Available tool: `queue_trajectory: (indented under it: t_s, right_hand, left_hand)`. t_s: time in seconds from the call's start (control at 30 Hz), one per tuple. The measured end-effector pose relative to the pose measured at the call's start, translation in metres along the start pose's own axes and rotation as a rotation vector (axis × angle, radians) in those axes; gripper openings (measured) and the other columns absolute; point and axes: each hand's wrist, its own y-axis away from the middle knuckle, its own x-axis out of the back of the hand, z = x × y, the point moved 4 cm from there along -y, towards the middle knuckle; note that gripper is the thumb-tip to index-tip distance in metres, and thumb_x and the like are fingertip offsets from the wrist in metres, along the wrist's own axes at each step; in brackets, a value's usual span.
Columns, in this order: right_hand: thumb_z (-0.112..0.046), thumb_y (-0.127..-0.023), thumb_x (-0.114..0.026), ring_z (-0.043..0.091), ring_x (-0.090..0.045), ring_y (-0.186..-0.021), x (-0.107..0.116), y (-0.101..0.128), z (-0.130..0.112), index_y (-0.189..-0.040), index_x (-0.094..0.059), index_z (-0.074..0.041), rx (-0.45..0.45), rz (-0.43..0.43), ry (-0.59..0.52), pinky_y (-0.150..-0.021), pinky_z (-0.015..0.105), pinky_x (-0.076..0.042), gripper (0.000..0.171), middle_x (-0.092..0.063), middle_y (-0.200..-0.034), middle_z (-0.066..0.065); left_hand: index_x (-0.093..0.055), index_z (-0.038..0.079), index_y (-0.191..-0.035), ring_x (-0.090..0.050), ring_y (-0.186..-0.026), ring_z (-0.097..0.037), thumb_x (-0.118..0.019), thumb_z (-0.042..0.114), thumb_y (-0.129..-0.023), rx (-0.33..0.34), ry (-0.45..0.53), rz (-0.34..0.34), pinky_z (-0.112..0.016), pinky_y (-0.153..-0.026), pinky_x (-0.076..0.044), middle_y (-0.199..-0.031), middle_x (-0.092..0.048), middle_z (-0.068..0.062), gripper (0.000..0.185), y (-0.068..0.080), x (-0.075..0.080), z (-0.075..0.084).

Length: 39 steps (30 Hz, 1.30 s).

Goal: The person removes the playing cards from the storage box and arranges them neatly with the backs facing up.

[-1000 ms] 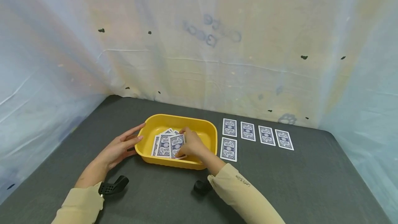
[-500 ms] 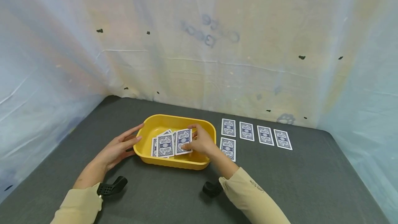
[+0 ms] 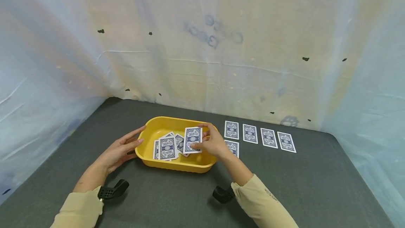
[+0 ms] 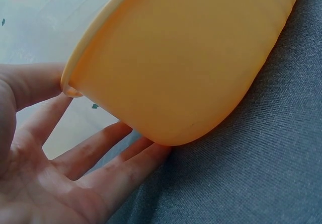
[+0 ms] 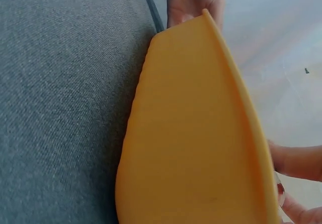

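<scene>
The right hand (image 3: pixel 215 144) pinches one blue-backed playing card (image 3: pixel 192 139) between thumb and fingers, so its grip is closed on that card, which hangs face-down over the right half of the yellow oval plastic tub (image 3: pixel 159 124). Below the card, a loose heap of more blue-backed cards (image 3: pixel 167 147) lies fanned on the tub's floor, overlapping one another.

The left hand (image 3: pixel 121 149) rests against the tub's left end with its fingers straight; its grip is released, clasping nothing. In the left wrist view the straight fingers (image 4: pixel 95 156) lie along the tub's outer wall (image 4: pixel 186 68), the thumb up by the rim.

The tub stands on the dark grey cloth-covered table (image 3: pixel 316 185). To its right, a row of four face-down cards (image 3: pixel 259 136) lies flat on the table, side by side and apart from each other. A fifth face-down card (image 3: pixel 233 147) lies just in front of the row's left end, partly hidden behind the right hand. Pale, wrinkled sheeting (image 3: pixel 221 45) hangs behind and to both sides of the table.
</scene>
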Motion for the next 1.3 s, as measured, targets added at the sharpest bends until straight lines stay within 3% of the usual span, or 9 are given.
queue_trajectory:
  t_s: [0.37, 0.6, 0.83, 1.1, 1.3]
  right_hand:
    - [-0.001, -0.073, -0.081, 0.017, -0.050, -0.075, 0.029, 0.013, 0.004, -0.135, -0.047, -0.010, -0.006, 0.042, -0.113, -0.064, 0.023, -0.044, 0.071, -0.052, -0.091, 0.010]
    - [-0.002, -0.075, -0.080, 0.016, -0.050, -0.072, 0.048, 0.019, 0.016, -0.138, -0.045, -0.012, -0.035, 0.057, -0.139, -0.066, 0.024, -0.045, 0.073, -0.052, -0.093, 0.010]
    - [0.001, -0.077, -0.076, 0.013, -0.047, -0.070, 0.066, 0.024, 0.026, -0.139, -0.042, -0.008, -0.005, 0.066, -0.155, -0.062, 0.021, -0.045, 0.072, -0.048, -0.088, 0.008]
    - [0.001, -0.079, -0.074, 0.009, -0.037, -0.062, 0.084, 0.031, 0.041, -0.140, -0.040, -0.007, -0.003, 0.096, -0.156, -0.061, 0.023, -0.040, 0.071, -0.039, -0.084, 0.005]
    - [-0.001, -0.079, -0.075, 0.007, -0.040, -0.063, 0.097, 0.037, 0.055, -0.140, -0.040, -0.008, -0.018, 0.126, -0.143, -0.061, 0.022, -0.041, 0.071, -0.040, -0.084, 0.004]
  left_hand:
    - [-0.016, 0.023, -0.155, -0.049, -0.120, -0.018, -0.052, 0.035, -0.099, 0.003, -0.015, 0.000, -0.049, -0.103, -0.043, -0.151, -0.029, -0.021, 0.067, -0.002, -0.001, 0.001]
    - [-0.014, 0.024, -0.156, -0.048, -0.122, -0.018, -0.050, 0.035, -0.100, -0.006, -0.024, -0.014, -0.050, -0.103, -0.043, -0.152, -0.027, -0.022, 0.067, -0.002, 0.001, 0.001]
    - [-0.014, 0.024, -0.156, -0.043, -0.128, -0.025, -0.050, 0.034, -0.100, -0.005, -0.021, -0.009, -0.051, -0.103, -0.042, -0.154, -0.024, -0.021, 0.067, -0.003, 0.004, -0.001]
    - [-0.012, 0.025, -0.156, -0.049, -0.120, -0.010, -0.049, 0.034, -0.101, -0.019, -0.030, -0.024, -0.044, -0.099, -0.047, -0.156, -0.022, -0.020, 0.067, -0.003, 0.008, -0.005]
    - [-0.012, 0.024, -0.156, -0.039, -0.133, -0.030, -0.049, 0.032, -0.101, -0.011, -0.029, -0.017, -0.049, -0.101, -0.044, -0.156, -0.020, -0.021, 0.066, -0.002, 0.008, -0.004]
